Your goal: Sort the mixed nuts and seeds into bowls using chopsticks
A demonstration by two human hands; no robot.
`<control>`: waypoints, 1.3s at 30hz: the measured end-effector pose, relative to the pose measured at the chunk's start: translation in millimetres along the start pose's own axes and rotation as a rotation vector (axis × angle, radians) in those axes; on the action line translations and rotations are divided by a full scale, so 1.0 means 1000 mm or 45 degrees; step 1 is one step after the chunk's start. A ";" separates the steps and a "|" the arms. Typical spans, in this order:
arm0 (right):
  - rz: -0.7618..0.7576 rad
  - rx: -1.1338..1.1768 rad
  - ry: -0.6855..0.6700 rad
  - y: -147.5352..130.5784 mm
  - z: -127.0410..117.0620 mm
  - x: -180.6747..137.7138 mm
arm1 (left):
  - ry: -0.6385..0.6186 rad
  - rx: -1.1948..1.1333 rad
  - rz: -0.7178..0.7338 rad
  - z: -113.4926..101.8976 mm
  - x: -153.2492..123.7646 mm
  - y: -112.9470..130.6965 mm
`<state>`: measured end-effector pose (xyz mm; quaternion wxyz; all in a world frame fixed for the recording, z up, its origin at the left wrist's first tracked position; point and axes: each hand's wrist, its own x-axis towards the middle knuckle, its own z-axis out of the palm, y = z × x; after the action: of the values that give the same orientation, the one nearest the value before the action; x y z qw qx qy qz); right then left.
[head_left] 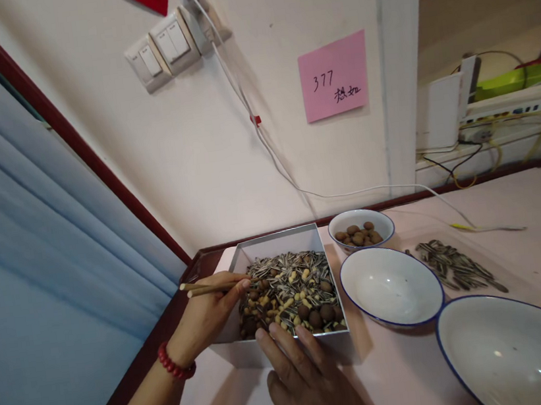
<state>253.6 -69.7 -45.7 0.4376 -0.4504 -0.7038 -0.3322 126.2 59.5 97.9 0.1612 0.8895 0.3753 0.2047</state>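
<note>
My left hand (214, 306), with a red bead bracelet (176, 361) on its wrist, is closed around a pair of wooden chopsticks (207, 288). It reaches over the left side of an open grey-white box (337, 346). Inside the box lie striped sunflower seeds (279, 266), peanuts (288, 303) and round brown nuts (314, 319). The chopsticks' far tips are hard to make out among the contents. My right hand (309, 383) rests its stretched fingers at the box's near rim, the fingers slightly apart.
Right of the box stand a small bowl (387, 220) of brown nuts, a medium white bowl (391, 286) and a larger white bowl (520, 355). A pile of sunflower seeds (453, 265) lies on the pink tabletop (516, 216). A white cable (349, 192) runs along the wall; a blue curtain (33, 260) hangs left.
</note>
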 end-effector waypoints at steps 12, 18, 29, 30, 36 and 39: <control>-0.040 -0.018 -0.020 0.002 0.005 -0.003 | 0.129 0.064 0.175 -0.024 0.021 0.059; 0.032 -0.056 -0.051 -0.002 0.008 -0.006 | 0.079 0.022 0.479 0.008 0.077 0.127; -0.010 -0.129 -0.020 0.002 0.006 -0.002 | 0.021 -0.103 0.470 0.046 0.098 0.138; 0.018 -0.129 -0.028 0.002 0.005 -0.002 | 0.039 -0.102 0.450 0.040 0.091 0.133; 0.006 -0.023 -0.070 0.003 -0.002 0.001 | 0.103 -0.013 0.244 -0.004 0.044 0.088; -0.041 -0.007 -0.065 0.005 -0.004 0.002 | 0.126 0.039 0.146 -0.022 0.017 0.062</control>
<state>258.8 -70.7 -41.5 0.4129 -0.4486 -0.7210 -0.3294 163.9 33.3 148.2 0.1169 0.9007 0.3342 0.2516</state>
